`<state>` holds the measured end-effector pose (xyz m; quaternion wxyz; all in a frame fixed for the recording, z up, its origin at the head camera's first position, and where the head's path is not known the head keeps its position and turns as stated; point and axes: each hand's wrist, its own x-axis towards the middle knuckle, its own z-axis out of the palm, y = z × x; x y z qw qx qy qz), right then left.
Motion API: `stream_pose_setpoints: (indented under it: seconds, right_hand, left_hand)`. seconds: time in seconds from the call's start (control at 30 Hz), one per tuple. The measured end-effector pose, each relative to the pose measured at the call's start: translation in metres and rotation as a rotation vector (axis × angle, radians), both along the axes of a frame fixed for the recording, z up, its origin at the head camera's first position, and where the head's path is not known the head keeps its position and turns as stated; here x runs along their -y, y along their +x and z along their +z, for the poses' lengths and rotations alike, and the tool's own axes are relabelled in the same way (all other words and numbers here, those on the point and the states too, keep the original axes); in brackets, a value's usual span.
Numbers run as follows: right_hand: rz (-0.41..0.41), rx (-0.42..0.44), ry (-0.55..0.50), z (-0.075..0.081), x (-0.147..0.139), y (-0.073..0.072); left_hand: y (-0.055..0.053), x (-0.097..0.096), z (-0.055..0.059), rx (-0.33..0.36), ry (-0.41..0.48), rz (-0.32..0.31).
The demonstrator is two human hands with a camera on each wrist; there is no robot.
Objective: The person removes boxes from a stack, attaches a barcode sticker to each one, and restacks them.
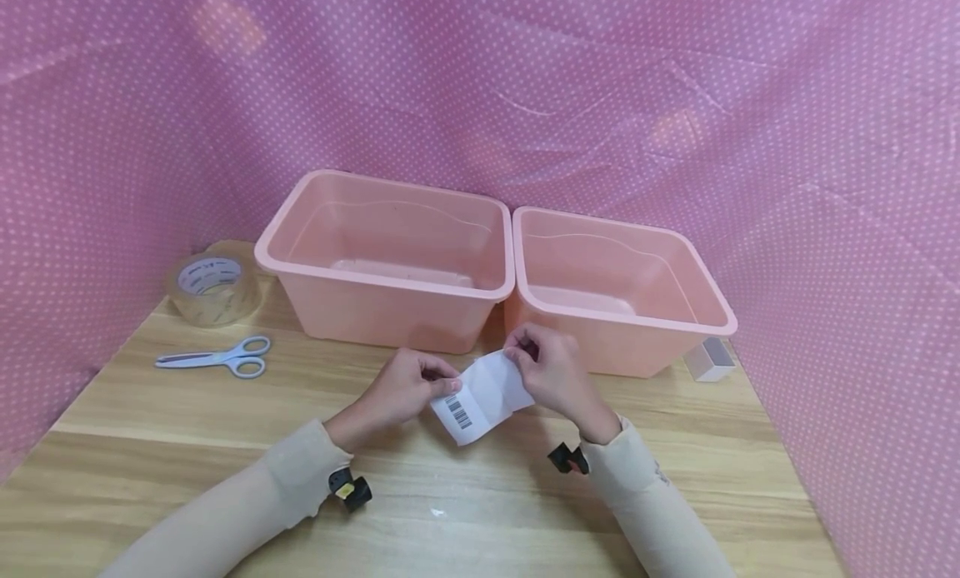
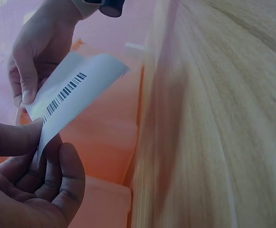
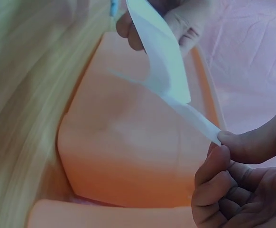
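The left hand (image 1: 405, 388) pinches the barcode end of a white paper (image 1: 489, 388) between thumb and finger; this grip is closed on the thin edge. The right hand (image 1: 553, 376) has the other end in an equally closed pinch. The paper, creased, is held above the desk (image 1: 465, 545), in front of two pink tubs (image 1: 390, 283). Scissors (image 1: 222, 358) and tape (image 1: 221, 306) lie at left, a small box (image 1: 709, 362) at right.

the left hand (image 1: 405, 388) and right hand (image 1: 553, 376) both pinch, close together, sleeved forearms (image 1: 240, 499) angled inward.
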<state>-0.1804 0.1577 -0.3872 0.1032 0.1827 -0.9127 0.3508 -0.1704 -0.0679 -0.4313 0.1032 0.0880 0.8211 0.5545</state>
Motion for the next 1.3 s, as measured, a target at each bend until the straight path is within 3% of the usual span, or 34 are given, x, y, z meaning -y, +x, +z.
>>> stream_pose_setpoints:
  seconds: [0.23, 0.8, 0.93, 1.1, 1.3]
  right_hand:
    - [-0.035, -0.044, 0.035, 0.006, -0.007, -0.001]
    - [-0.059, -0.033, 0.038, 0.011, -0.013, -0.001]
    - [-0.066, -0.038, 0.03, 0.012, -0.013, -0.002]
    - [-0.043, -0.034, 0.012, 0.012, -0.013, -0.001]
    - [0.009, -0.034, -0.036, 0.011, -0.011, 0.0]
  left_hand:
    - [-0.001, 0.001, -0.001, -0.003, -0.005, 0.013]
    - [-0.005, 0.003, -0.009, 0.023, 0.017, 0.003]
    - [-0.006, 0.002, -0.013, 0.039, -0.014, -0.047]
    - [-0.001, 0.001, -0.015, 0.05, -0.148, -0.17]
    - [0.006, -0.002, -0.017, -0.005, -0.297, -0.262]
